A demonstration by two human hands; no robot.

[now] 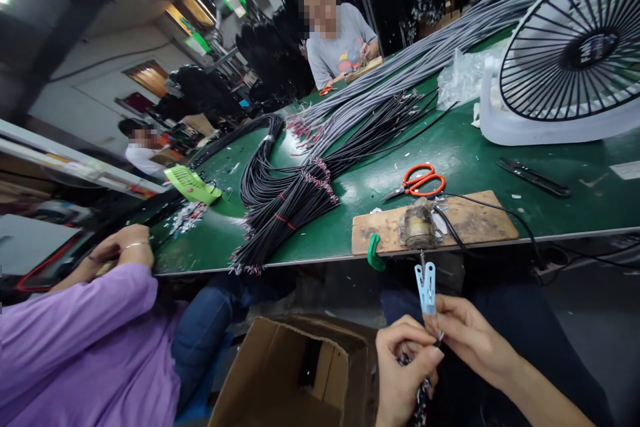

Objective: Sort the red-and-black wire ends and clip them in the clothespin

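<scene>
In my left hand (407, 360) is a bundle of black cables (423, 400), with red and white wire ends showing among them. Just right of it, the fingers of my right hand (467, 333) are pinched together at the thin coloured wires (441, 338) of one cable end. A light blue clothespin (426, 288) is right above these fingertips, its lower end touching or nearly touching them. Its upper legs reach the shaft of a small motor (419, 227), which is fixed on a wooden board (480, 217) at the table edge. The exact grip on the wires is partly hidden.
Orange-handled scissors (423, 181), black snips (534, 177) and a white fan (560, 130) are on the green table (370, 177). Black cable bundles (285, 200) lie left. A cardboard box (285, 347) stands below. A person in purple (100, 347) sits left; others work farther back.
</scene>
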